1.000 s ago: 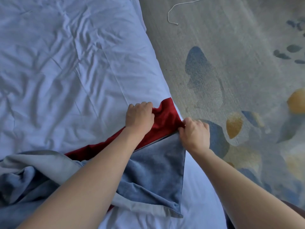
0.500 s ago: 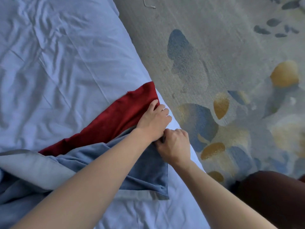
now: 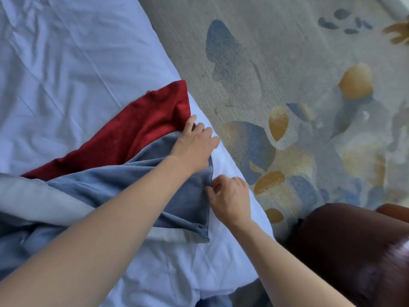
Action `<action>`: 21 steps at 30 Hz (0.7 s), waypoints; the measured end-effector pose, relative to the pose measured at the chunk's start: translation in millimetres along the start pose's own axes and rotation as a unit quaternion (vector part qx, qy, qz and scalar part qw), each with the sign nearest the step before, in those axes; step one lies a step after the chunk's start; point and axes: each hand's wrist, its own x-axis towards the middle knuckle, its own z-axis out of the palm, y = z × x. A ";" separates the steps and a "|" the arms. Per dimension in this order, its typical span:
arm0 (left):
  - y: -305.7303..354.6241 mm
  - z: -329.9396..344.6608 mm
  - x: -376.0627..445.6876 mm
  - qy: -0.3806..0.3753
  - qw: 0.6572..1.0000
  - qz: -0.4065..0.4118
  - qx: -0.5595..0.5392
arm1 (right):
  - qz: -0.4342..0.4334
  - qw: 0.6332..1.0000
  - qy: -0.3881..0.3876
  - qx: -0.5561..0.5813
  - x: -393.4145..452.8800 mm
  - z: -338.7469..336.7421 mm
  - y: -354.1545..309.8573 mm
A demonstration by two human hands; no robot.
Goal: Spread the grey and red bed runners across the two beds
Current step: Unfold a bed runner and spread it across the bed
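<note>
White bed (image 3: 73,69) fills the left and near side, sheet creased all over; its right edge runs diagonally from far-centre down to near-right. Past that edge lies patterned carpet (image 3: 276,63), grey with blue and mustard blotches, wide open to the far right.

Red runner (image 3: 137,131) lies on the sheet, bunched, its far corner near the bed's right edge, slightly frayed along the far hem. Grey runner (image 3: 124,182) sits on top of it on the near side, crumpled, with a paler lining band showing at left and along its near hem; its right end hangs folded with a corner pointing near, just short of the mattress edge. Bare sheet shows between the fabric ends and the bed edge, a narrow strip only.

Left hand (image 3: 195,142) rests on the spot where red and grey meet, fingers mostly straight and pointing right, pressing down on the cloth; whether the thumb tucks under the fabric, can't tell. Right hand (image 3: 229,194) sits just beside the grey runner's right edge, fingers curled, thumb and forefinger pinching that edge.

Dark brown padded seat (image 3: 345,247) stands on the carpet at near right, close against the bed corner, narrowing the floor there. Far side of the carpet stays roomy.
</note>
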 end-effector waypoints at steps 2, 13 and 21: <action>9.0 1.1 -11.0 -0.019 0.999 0.047 0.001 | 0.020 0.999 0.015 0.033 -2.4 1.5 -0.2; 23.1 9.7 -21.4 0.022 0.997 0.069 0.036 | 0.096 0.992 0.020 0.082 -12.7 8.1 4.6; 58.1 0.2 9.5 0.000 0.988 0.142 0.057 | 0.068 0.996 0.045 -0.042 -7.6 -14.1 57.8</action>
